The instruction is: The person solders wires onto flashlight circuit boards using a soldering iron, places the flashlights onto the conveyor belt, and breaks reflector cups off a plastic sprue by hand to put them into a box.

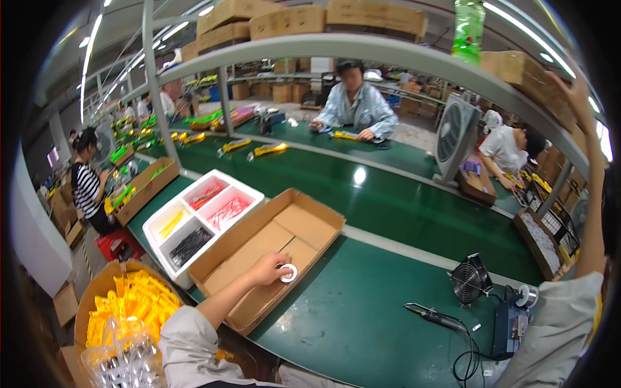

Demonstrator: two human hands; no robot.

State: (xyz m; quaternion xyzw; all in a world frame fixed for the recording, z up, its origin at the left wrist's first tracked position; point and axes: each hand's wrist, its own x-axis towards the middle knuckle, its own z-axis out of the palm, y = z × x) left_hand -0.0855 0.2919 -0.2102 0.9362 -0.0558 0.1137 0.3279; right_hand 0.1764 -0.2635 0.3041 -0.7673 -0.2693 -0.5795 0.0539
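Observation:
My left hand [269, 268] is closed on a white ring [289, 273] that looks like a small roll; its exact kind is unclear. The hand is over the near side of a shallow cardboard tray [310, 223], whose brown bottom shows bare. My right hand [574, 97] is raised high at the far right, its fingers stretched out beside a cardboard box [521, 74] on the overhead shelf. Whether the fingertips touch that box is hard to tell.
Left of the tray stands a white foam box [254, 194] of sorted wires. Yellow plastic parts [132, 304] fill a carton at lower left. A soldering iron [436, 317], small fan [470, 279] and blue station [508, 330] lie right. Co-workers [356, 110] sit across the green belt.

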